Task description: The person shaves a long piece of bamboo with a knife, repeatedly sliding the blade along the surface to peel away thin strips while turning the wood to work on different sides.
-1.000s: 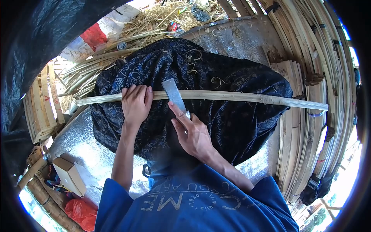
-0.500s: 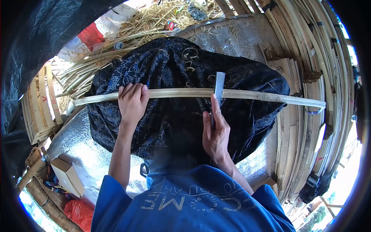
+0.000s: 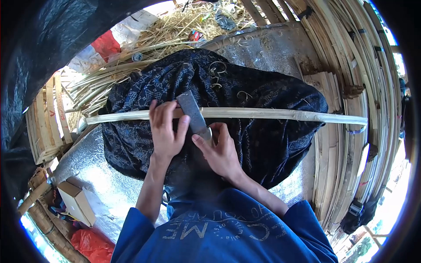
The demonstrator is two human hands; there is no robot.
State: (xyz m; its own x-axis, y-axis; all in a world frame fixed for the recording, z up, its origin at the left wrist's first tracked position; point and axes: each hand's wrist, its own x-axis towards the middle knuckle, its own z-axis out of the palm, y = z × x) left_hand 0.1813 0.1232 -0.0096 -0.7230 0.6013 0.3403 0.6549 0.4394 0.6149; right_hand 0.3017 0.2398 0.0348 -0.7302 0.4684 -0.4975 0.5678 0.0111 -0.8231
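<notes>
A long pale bamboo strip (image 3: 263,113) lies crosswise over a dark patterned cloth (image 3: 272,144) spread across my lap. My left hand (image 3: 165,133) grips the strip left of its middle, fingers over its far side. In my right hand (image 3: 220,153) is a knife (image 3: 192,115) with a broad grey blade. The blade slants up and left across the strip, close beside my left thumb. Most of the knife's handle is hidden in my right fingers. Thin curled shavings (image 3: 218,68) rest on the cloth.
Bundled bamboo strips (image 3: 364,65) stack up along the right side. Loose strips and straw (image 3: 162,33) lie at the back left. A cardboard box (image 3: 76,201) stands on the silvery sheet (image 3: 98,171) at lower left, near a red plastic bag (image 3: 92,245).
My right hand has carried the knife left along the strip, and its blade now tilts leftward. My left hand has shifted slightly right, so both hands are close together.
</notes>
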